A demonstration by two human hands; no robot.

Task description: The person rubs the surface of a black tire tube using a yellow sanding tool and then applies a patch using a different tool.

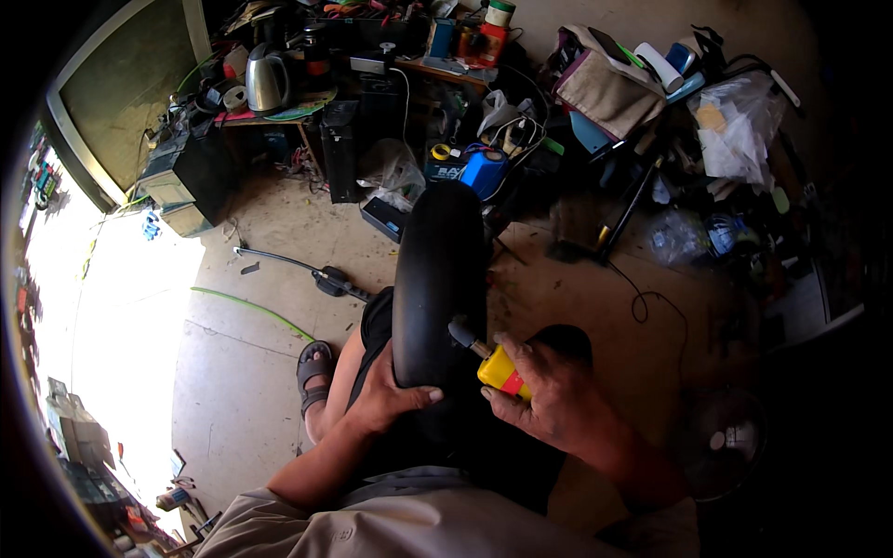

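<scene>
A black, smooth-treaded tyre (430,279) stands upright between my legs, its top leaning away from me. My left hand (386,398) is closed on the near left side of the tyre, with the thumb lying across its lower end. In my right hand (563,402) is a yellow and red rotary tool (502,372), gripped by its body. A grey, rounded cone-shaped bit (461,334) sticks out of its front. The bit lies close to the tyre's right side; whether it touches I cannot tell. Deep shadow hides the tyre's right side.
Beyond the tyre lie a blue battery-like pack (485,173), a black box (383,219) and a clear plastic bag (394,172). A metal kettle (268,79) stands on a low table at the far left. A fan (718,440) is at the lower right. A green hose (251,310) crosses the floor.
</scene>
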